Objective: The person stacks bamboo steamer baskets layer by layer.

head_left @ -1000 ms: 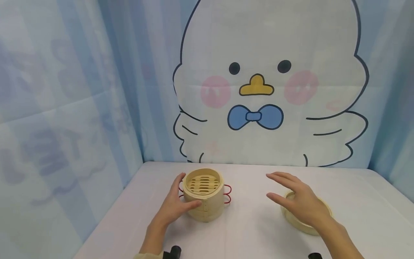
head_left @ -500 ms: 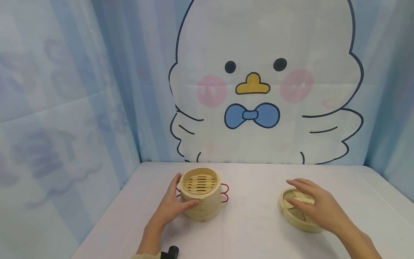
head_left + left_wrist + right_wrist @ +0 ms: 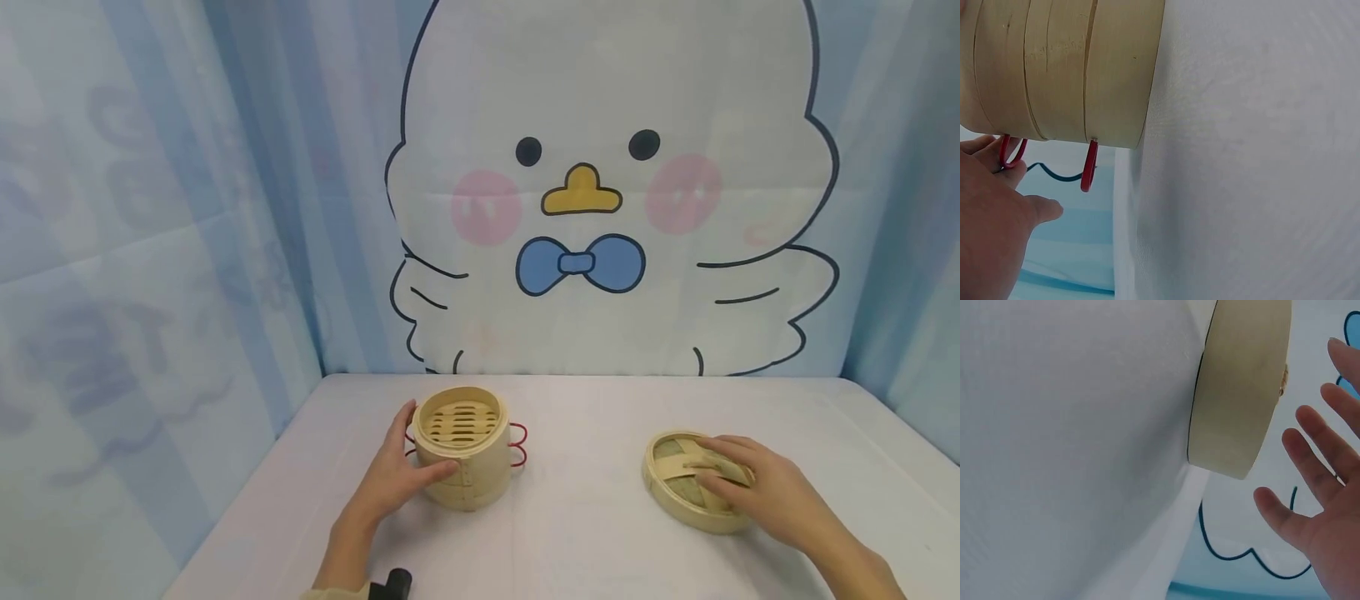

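A small bamboo steamer [image 3: 468,479] stands upright on the white table, its slatted floor showing from above and red loop handles [image 3: 519,444] on its sides. My left hand [image 3: 397,473] holds it from the left, thumb across the front and fingers around the far left side. In the left wrist view the hand [image 3: 991,219] is beside the steamer wall [image 3: 1060,69], near a red loop. To the right lies the round woven lid [image 3: 678,468] with a band across its top. Over it hovers my right hand [image 3: 780,496], fingers spread in the right wrist view, apart from the lid [image 3: 1235,394].
A white cloth covers the table [image 3: 585,492]. Behind it hangs a backdrop [image 3: 585,333] with a cartoon bird in a blue bow tie. A pale blue curtain [image 3: 150,292] closes off the left side.
My right hand has moved right and lowered toward the top of the lid, uncovering more of it. My left hand stays at the steamer. The head view shifts slightly.
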A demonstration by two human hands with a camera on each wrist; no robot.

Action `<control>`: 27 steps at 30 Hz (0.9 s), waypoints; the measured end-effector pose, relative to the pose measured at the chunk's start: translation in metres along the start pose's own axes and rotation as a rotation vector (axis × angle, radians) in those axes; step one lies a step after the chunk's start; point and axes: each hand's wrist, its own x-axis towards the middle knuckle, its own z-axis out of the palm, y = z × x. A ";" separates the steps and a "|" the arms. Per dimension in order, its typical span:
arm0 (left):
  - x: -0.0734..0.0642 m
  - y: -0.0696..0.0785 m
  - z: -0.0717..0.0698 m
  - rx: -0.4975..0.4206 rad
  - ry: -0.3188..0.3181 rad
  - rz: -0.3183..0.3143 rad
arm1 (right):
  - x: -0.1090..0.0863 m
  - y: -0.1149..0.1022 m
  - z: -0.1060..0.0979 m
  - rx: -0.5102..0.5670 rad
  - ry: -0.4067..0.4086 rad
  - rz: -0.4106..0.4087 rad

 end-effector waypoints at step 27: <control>0.000 0.002 0.000 0.005 -0.008 -0.023 | 0.014 0.010 0.009 0.019 -0.016 -0.020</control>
